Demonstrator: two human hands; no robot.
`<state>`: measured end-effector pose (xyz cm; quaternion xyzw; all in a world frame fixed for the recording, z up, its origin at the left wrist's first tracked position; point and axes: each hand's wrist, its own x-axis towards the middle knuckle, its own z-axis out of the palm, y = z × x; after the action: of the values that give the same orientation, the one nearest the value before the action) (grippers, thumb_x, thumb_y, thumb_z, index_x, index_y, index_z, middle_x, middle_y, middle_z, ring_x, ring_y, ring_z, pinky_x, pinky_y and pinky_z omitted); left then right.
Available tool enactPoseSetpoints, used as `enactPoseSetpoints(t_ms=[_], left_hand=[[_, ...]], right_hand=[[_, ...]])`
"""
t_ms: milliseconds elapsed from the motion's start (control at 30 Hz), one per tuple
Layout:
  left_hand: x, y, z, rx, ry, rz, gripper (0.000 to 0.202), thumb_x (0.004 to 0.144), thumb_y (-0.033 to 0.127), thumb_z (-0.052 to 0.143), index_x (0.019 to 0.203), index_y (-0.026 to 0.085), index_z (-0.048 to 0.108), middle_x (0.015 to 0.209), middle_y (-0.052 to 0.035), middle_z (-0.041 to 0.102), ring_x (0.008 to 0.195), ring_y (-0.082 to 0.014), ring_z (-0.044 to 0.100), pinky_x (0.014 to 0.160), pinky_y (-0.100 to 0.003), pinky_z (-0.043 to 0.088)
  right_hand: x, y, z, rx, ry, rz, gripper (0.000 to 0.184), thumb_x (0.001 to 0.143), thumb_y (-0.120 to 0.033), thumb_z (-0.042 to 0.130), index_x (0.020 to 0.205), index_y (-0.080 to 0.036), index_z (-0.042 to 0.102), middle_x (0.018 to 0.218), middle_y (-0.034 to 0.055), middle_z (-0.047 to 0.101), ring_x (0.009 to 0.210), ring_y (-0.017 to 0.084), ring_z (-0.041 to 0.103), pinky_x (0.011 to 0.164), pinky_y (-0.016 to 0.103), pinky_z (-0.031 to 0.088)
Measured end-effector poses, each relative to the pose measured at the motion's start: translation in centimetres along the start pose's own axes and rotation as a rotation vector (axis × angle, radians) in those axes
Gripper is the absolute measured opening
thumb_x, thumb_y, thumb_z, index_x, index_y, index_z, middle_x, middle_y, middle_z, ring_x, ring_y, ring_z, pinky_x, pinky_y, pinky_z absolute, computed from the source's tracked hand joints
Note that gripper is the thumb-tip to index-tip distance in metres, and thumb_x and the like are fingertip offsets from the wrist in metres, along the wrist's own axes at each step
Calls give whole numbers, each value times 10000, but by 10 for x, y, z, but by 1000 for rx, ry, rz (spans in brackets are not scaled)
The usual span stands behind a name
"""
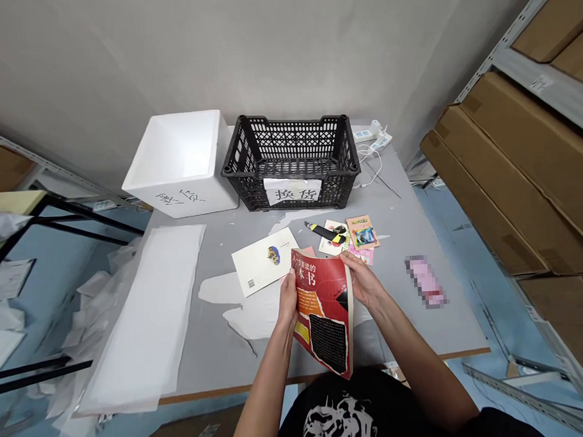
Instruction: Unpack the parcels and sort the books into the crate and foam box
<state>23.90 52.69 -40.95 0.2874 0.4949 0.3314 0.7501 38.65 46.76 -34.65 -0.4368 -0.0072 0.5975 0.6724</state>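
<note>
A red paperback book point(326, 294) with a torn-paper cover design is tilted up in front of me, near the table's front edge. My left hand point(288, 296) grips its left edge. At the upper right corner, my right hand point(362, 276) holds the same book, thumb at the top edge. Beyond it lies a white book point(259, 262) with a small blue and yellow picture. To the right of that, a black and yellow utility knife point(325, 232) rests on small booklets, one of them an orange booklet point(363, 233). A pink sheet is partly hidden behind the red book.
A white foam box point(184, 197) and a black plastic crate point(291, 160), both labelled, stand at the back of the grey table point(402, 329). White packing sheets point(141, 315) lie left. A pixelated pink item point(425, 280) lies right. Power strips point(365, 135) and shelved cartons point(507, 177) are nearby.
</note>
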Motion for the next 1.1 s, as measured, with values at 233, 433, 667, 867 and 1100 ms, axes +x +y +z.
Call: enactPoseSetpoints(t_ms=[233,433,667,867,1100], left_hand=[[7,-6,-15,124,134,107,483,736,633,564,866,169,597,804,-12,670,689,-144,594,665,-270,468],[6,-14,-21,192,278,303,445,780,644,487,773,200,518,746,30,583,676,-120,516,666,-237,425],[-11,-12,-19,259,360,433,403,815,607,465,933,229,538,935,-17,590,891,-176,534,817,-260,405],[-39,13,-7,487,146,552,330,862,534,444,931,227,543,898,-29,592,846,-194,538,782,-280,404],[-60,39,13,535,110,717,307,855,510,470,848,224,582,820,-47,585,802,-198,522,749,-300,402]], right_hand=[[-3,-2,2,-82,43,-99,291,612,-415,798,758,-203,662,720,-16,708,655,143,635,640,253,480],[-9,5,9,-159,14,-134,356,673,-548,715,770,-212,645,796,18,727,829,223,671,715,323,506],[-2,11,-4,-104,126,-157,312,646,-500,752,715,-212,653,705,-7,717,717,206,670,663,307,507],[14,7,-26,33,205,-96,292,632,-449,768,803,-231,675,817,-3,738,841,232,679,714,342,541],[25,22,-45,2,208,-212,261,663,-475,740,745,-239,663,728,-30,710,744,180,666,689,292,536]])
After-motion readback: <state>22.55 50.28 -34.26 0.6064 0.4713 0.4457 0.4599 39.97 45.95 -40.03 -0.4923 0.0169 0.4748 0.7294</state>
